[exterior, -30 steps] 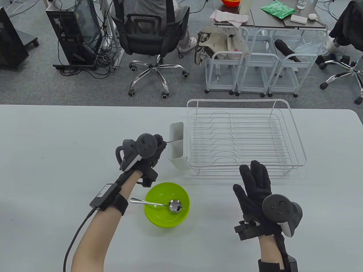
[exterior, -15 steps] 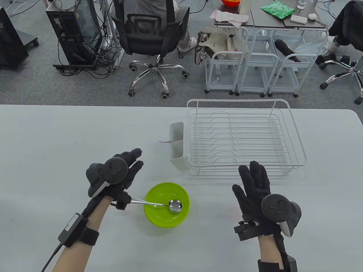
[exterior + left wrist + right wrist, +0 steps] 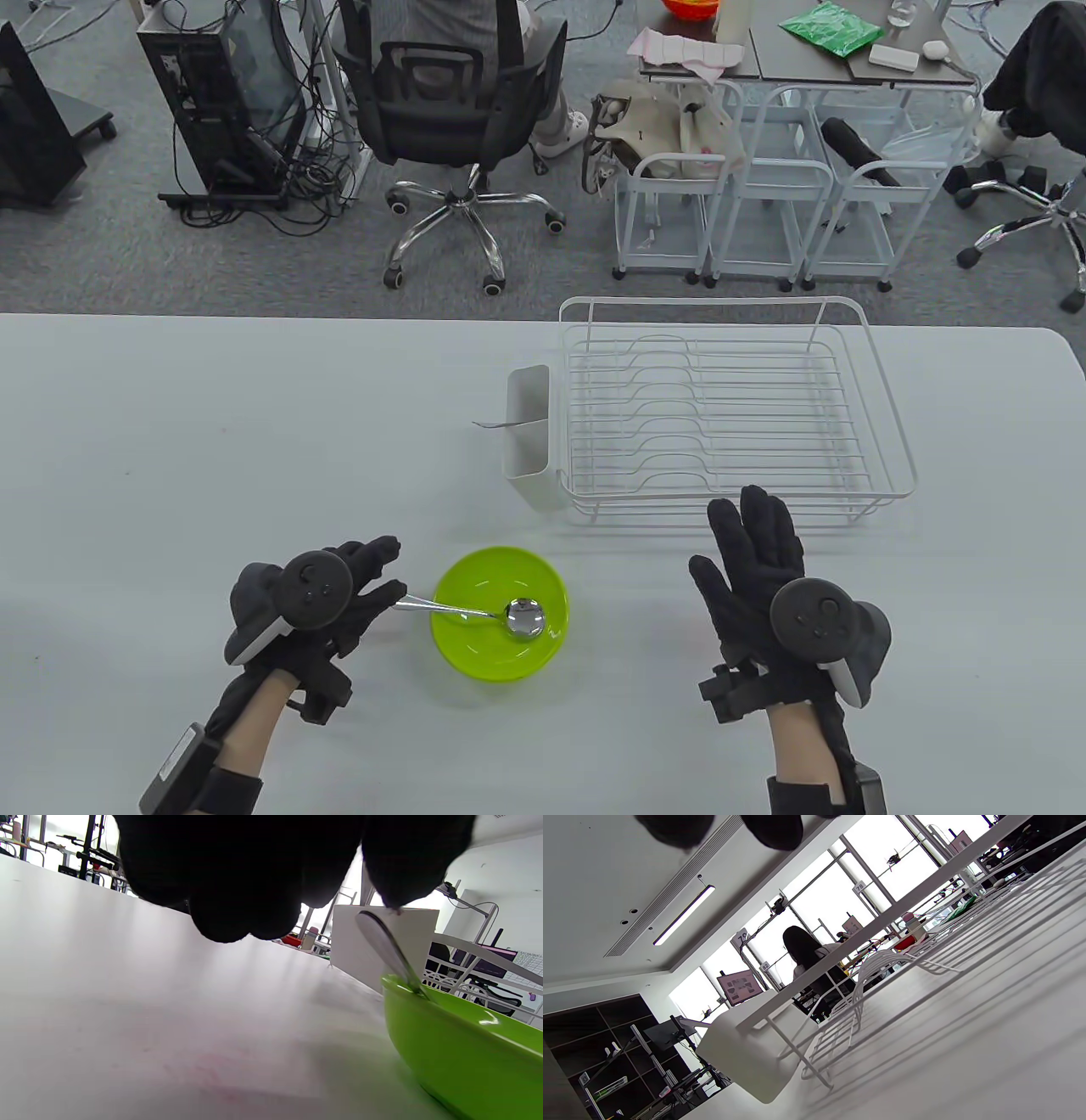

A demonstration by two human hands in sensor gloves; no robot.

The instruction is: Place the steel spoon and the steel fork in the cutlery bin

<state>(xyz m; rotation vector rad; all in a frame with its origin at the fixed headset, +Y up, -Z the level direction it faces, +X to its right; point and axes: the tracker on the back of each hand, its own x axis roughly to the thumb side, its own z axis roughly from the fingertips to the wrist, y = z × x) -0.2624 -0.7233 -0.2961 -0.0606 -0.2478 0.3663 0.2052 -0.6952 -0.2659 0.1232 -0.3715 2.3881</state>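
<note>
The steel spoon [image 3: 475, 611] lies in a green bowl [image 3: 450, 645] with its handle sticking out to the left over the rim. My left hand [image 3: 382, 577] is open, with spread fingers right at the handle's end. In the left wrist view a fingertip [image 3: 398, 895] hangs just above the handle tip [image 3: 369, 921]; I cannot tell if they touch. The steel fork [image 3: 492, 423] sits in the white cutlery bin [image 3: 530, 475], its handle poking out to the left. My right hand [image 3: 747, 543] is open and holds nothing, in front of the rack.
A white wire dish rack [image 3: 891, 441] stands on the table with the bin hung on its left side. Its wires fill the right wrist view [image 3: 925, 955]. Chairs and carts stand beyond the table's far edge.
My left hand let go of the fork at the bin and drew back down and left to the spoon handle. The fork stays in the bin. The right hand barely moved.
</note>
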